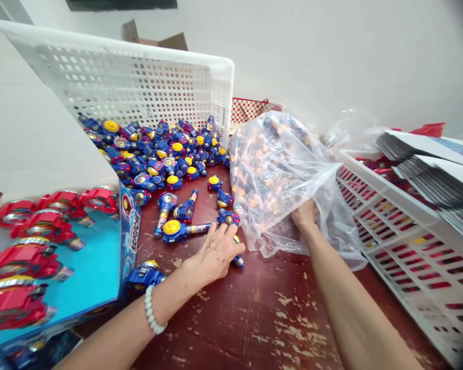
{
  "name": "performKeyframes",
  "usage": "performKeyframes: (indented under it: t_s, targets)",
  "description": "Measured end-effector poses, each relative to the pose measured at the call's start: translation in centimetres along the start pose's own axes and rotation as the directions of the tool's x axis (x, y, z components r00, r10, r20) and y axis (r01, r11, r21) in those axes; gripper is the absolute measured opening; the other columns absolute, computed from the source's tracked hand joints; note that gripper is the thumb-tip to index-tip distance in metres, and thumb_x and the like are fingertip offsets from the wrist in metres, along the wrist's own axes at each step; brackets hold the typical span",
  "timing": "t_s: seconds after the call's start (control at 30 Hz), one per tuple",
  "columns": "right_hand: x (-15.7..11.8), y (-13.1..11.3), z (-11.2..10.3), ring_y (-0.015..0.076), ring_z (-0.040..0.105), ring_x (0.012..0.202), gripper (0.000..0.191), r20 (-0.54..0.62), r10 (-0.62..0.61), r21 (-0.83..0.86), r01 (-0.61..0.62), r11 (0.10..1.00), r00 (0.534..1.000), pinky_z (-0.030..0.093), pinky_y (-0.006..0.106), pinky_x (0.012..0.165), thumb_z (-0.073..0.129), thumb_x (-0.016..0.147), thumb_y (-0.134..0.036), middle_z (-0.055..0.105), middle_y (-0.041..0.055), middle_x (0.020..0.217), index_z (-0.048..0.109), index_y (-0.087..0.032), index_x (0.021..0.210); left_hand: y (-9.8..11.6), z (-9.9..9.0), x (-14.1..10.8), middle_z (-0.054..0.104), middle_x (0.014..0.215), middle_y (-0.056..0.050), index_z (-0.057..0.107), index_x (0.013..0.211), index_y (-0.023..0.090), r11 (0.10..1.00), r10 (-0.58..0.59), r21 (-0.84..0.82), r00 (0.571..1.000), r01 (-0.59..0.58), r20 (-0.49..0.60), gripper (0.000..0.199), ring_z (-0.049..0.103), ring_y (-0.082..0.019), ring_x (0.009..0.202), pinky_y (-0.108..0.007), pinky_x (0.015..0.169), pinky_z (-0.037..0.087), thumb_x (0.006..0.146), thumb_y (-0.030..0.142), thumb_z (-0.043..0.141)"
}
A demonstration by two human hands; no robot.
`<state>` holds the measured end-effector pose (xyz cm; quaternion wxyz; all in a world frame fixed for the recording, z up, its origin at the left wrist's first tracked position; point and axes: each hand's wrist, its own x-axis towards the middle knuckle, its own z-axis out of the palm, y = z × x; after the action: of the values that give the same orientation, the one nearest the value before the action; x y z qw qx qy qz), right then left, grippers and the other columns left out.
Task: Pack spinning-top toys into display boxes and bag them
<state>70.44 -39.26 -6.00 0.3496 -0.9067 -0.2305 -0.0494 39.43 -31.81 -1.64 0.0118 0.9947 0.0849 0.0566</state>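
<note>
Two bare forearms come in from the lower edge, with no sleeve showing on either as far up as the picture reaches. The left hand (216,252) has a bracelet (152,310) of small, round, pale whitish beads strung in a single row around its wrist. The right hand (304,216) is without ring, watch or band, and its wrist and forearm are uncovered as well.
</note>
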Motion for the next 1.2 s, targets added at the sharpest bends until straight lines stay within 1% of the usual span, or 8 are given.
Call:
performKeyframes:
  t_s: [0.17,0.27,0.4,0.53,0.63,0.77,1.0,1.2]
  targets:
    - [-2.0,-0.6,-1.7,0.0374,0.060,0.100,0.055,0.102,0.101,0.223,-0.121,0.967,0.990,0.046,0.053,0.083,0.055,0.079,-0.033,0.060,0.0202,0.101,0.047,-0.008,0.127,-0.3,0.4,-1.4,0.048,0.115,-0.013,0.059,0.095,0.017,0.959,-0.097,-0.275,0.993,0.074,-0.070,0.020,0.049,-0.029,0.104,-0.046,0.088,0.043,0.076,0.014,0.064]
    - [-4.7,-0.8,-3.8,0.0249,0.066,0.071,0.060,0.206,0.095,0.400,-0.172,0.900,0.974,0.054,0.041,0.062,0.050,0.081,-0.039,0.061,0.0090,0.087,0.036,-0.015,0.134,-0.4,0.3,-2.5,0.051,0.121,-0.012,0.059,0.101,0.017,0.773,-0.197,-0.633,0.967,0.049,-0.165,0.023,0.051,-0.024,0.109,-0.037,0.095,0.042,0.079,0.014,0.064]
    - [-10.5,-2.2,-7.5,0.0176,0.067,0.074,0.057,0.307,0.022,0.717,-0.247,0.652,0.951,0.055,0.032,0.066,0.062,0.076,-0.047,0.062,0.0017,0.090,0.039,-0.025,0.123,0.1,-1.1,-4.4,0.063,0.094,-0.003,0.065,0.100,0.019,0.276,-0.408,-0.949,0.913,0.153,0.029,0.029,0.057,-0.018,0.088,-0.030,0.084,0.044,0.074,0.031,0.073]
    - [-17.2,-5.0,-9.8,0.0130,0.065,0.075,0.051,0.396,-0.035,0.875,-0.365,0.318,0.918,0.053,0.023,0.065,0.079,0.069,-0.036,0.067,0.0014,0.091,0.047,-0.024,0.107,1.8,-2.3,-6.5,0.064,0.086,-0.003,0.066,0.094,0.016,-0.337,-0.407,-0.934,0.876,0.120,0.260,0.036,0.059,-0.015,0.077,-0.027,0.073,0.047,0.068,0.038,0.078]
    - [-21.3,-6.9,-9.9,0.0126,0.065,0.071,0.047,0.473,-0.058,0.861,-0.447,0.244,0.879,0.054,0.023,0.059,0.081,0.068,-0.034,0.068,0.0031,0.097,0.049,-0.022,0.100,3.3,-2.6,-7.9,0.065,0.080,-0.006,0.062,0.095,0.015,-0.523,-0.302,-0.834,0.878,0.173,0.371,0.041,0.062,-0.018,0.075,-0.033,0.073,0.051,0.067,0.039,0.079]
    - [-25.1,-8.0,-9.5,0.0150,0.065,0.082,0.049,0.555,-0.150,0.822,-0.512,0.247,0.818,0.055,0.029,0.072,0.080,0.071,-0.030,0.066,0.0037,0.105,0.048,-0.024,0.108,4.5,-2.5,-9.8,0.062,0.076,-0.005,0.062,0.098,0.014,-0.451,-0.264,-0.860,0.884,0.240,0.386,0.043,0.059,-0.016,0.066,-0.026,0.056,0.047,0.067,0.039,0.077]
    - [-27.2,-7.6,-10.6,0.0118,0.056,0.078,0.027,0.554,-0.359,0.744,-0.253,0.619,0.751,0.044,0.023,0.072,0.071,0.081,-0.036,0.063,-0.0018,0.087,0.056,-0.022,0.099,3.4,-3.0,-11.9,0.056,0.063,0.001,0.064,0.090,0.014,-0.283,-0.246,-0.921,0.908,0.266,0.338,0.037,0.045,-0.009,0.055,-0.020,0.053,0.032,0.063,0.035,0.077]
    - [-28.1,-7.5,-11.0,0.0102,0.051,0.062,0.027,0.566,-0.387,0.752,-0.264,0.604,0.728,0.044,0.023,0.059,0.069,0.082,-0.039,0.058,-0.0023,0.074,0.054,-0.020,0.094,3.1,-5.4,-12.1,0.059,0.071,0.001,0.069,0.090,0.017,0.269,-0.189,-0.935,0.964,0.233,0.186,0.025,0.047,-0.012,0.062,-0.021,0.056,0.035,0.071,0.033,0.072]
